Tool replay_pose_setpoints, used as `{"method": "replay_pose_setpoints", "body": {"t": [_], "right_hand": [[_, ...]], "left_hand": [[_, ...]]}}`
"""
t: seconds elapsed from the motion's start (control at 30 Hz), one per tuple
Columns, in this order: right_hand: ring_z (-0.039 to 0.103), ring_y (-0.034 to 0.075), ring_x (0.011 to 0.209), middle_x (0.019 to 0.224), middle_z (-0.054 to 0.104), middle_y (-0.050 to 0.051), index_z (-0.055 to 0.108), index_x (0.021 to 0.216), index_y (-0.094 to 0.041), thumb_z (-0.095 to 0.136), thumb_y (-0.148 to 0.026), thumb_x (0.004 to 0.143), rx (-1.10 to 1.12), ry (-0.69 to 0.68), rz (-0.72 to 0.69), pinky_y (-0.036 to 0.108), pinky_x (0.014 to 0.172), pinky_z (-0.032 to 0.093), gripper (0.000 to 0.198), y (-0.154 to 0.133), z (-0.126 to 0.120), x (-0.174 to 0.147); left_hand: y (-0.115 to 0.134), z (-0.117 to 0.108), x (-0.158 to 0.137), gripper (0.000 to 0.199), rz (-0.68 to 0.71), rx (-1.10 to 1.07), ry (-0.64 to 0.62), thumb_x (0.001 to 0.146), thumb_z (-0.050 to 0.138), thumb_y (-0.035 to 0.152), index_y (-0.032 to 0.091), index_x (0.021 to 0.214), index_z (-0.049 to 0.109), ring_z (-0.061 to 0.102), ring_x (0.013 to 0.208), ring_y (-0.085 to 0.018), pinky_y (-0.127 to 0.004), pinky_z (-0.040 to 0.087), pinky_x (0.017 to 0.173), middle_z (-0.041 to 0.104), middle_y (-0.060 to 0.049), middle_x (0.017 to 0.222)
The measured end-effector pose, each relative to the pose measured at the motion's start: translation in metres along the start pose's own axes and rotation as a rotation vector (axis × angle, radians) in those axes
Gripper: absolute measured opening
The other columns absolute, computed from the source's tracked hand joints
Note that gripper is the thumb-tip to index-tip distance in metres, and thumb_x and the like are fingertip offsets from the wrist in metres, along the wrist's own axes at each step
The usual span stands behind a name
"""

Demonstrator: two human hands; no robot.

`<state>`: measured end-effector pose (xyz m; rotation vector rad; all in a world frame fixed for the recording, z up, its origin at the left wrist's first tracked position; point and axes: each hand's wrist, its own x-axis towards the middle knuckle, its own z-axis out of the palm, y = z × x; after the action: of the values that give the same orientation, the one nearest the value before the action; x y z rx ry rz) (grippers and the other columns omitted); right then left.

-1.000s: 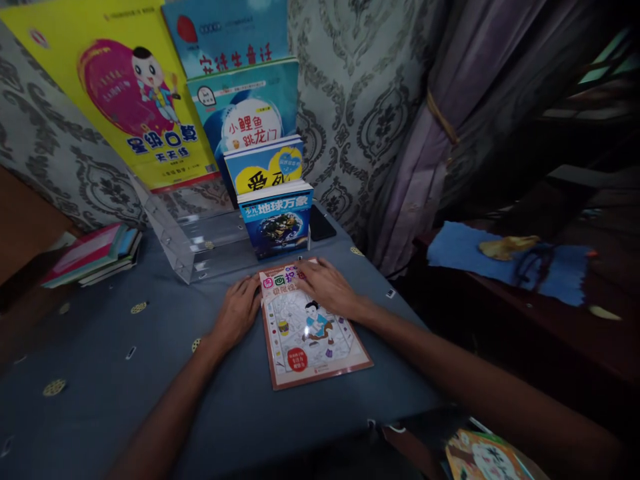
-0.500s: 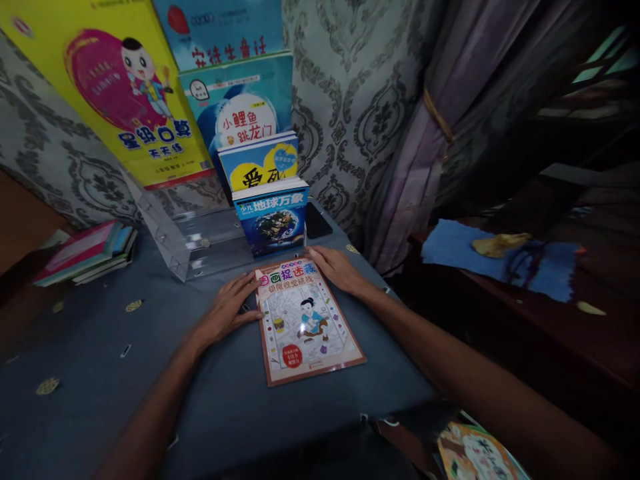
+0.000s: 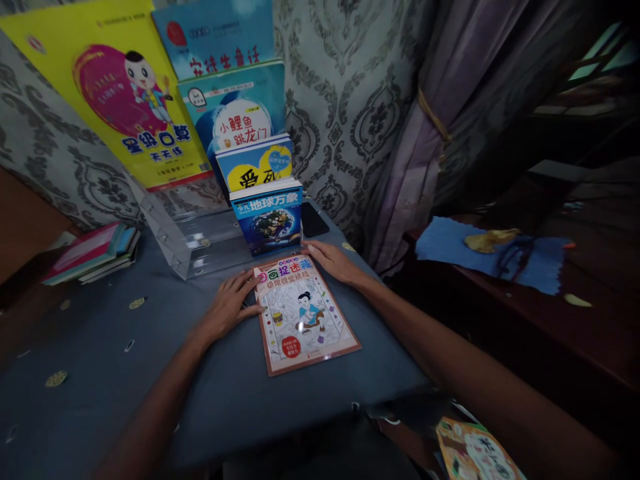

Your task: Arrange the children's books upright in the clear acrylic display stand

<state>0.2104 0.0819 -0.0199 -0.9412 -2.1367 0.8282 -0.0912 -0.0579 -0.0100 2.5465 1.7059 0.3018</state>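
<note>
A thin picture book point(image 3: 305, 320) with a brown border lies flat on the dark cloth-covered table, its cover facing up. At its upper left edge rests my left hand point(image 3: 231, 305), fingers spread, fingertips touching the cover's margin. My right hand point(image 3: 334, 261) lies along the book's upper right corner, fingers stretched out, and its fingertips are close to the foot of the blue earth book point(image 3: 270, 223). That book stands upright at the front of a row in a clear acrylic stand point(image 3: 175, 247). Neither hand grips anything.
Behind the earth book stand a yellow-hearted book point(image 3: 255, 167), teal books point(image 3: 240, 100) and a large yellow workbook point(image 3: 135, 100). A black phone point(image 3: 314, 220) lies beside them. Several books are stacked point(image 3: 95, 253) at left. A blue cloth point(image 3: 450, 250) lies right; another book point(image 3: 477, 450) is below.
The view has shifted slightly, so everything sits a little differently in the picture. Both hands stay in the same places at the picture book's upper edges.
</note>
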Motion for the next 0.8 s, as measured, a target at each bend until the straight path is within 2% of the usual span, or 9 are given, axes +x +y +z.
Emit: {"method": "replay_pose_setpoints", "body": {"t": [0.17,0.3,0.43,0.57,0.8], "right_hand": [[0.068,0.026,0.119,0.124,0.075,0.01,0.059,0.138,-0.021,0.036,-0.05,0.105,0.067,0.021,0.025,0.047,0.108,0.048,0.051,0.001,0.0,0.001],[0.066,0.024,0.122,0.123,0.076,0.007,0.057,0.14,-0.024,0.033,-0.053,0.105,0.12,0.054,0.048,0.046,0.113,0.043,0.051,0.001,0.0,0.0],[0.067,0.024,0.122,0.127,0.074,0.006,0.055,0.142,-0.027,0.033,-0.051,0.106,0.159,0.059,0.065,0.047,0.112,0.044,0.049,0.001,0.001,-0.001],[0.065,0.022,0.124,0.133,0.071,0.005,0.055,0.142,-0.027,0.036,-0.051,0.105,0.133,0.057,0.033,0.044,0.112,0.045,0.047,0.0,0.002,-0.001],[0.066,0.022,0.123,0.13,0.072,0.008,0.054,0.143,-0.024,0.034,-0.046,0.107,0.08,0.041,0.032,0.042,0.109,0.046,0.047,-0.006,0.0,-0.002]], "left_hand": [[0.008,-0.014,0.008,0.061,0.006,0.055,-0.008,0.094,0.057,0.061,0.023,0.141,0.055,0.047,0.139,-0.036,-0.056,0.041,0.111,0.053,-0.015,0.15],[0.032,-0.02,0.03,0.041,0.086,0.056,0.017,0.102,0.048,0.045,0.019,0.132,0.059,0.049,0.135,-0.033,-0.055,0.041,0.111,0.06,-0.014,0.142],[0.062,-0.013,0.062,0.038,0.237,-0.04,-0.023,0.105,0.038,0.031,0.018,0.138,0.052,0.044,0.143,-0.028,-0.052,0.038,0.116,0.058,-0.013,0.146],[0.078,0.0,0.085,0.037,0.284,-0.1,-0.067,0.105,0.034,0.027,0.019,0.137,0.051,0.038,0.149,-0.025,-0.051,0.032,0.121,0.053,-0.013,0.151],[0.084,0.01,0.085,0.041,0.282,-0.188,-0.099,0.104,0.033,0.023,0.024,0.141,0.05,0.038,0.149,-0.024,-0.057,0.02,0.125,0.055,-0.009,0.151]]}}
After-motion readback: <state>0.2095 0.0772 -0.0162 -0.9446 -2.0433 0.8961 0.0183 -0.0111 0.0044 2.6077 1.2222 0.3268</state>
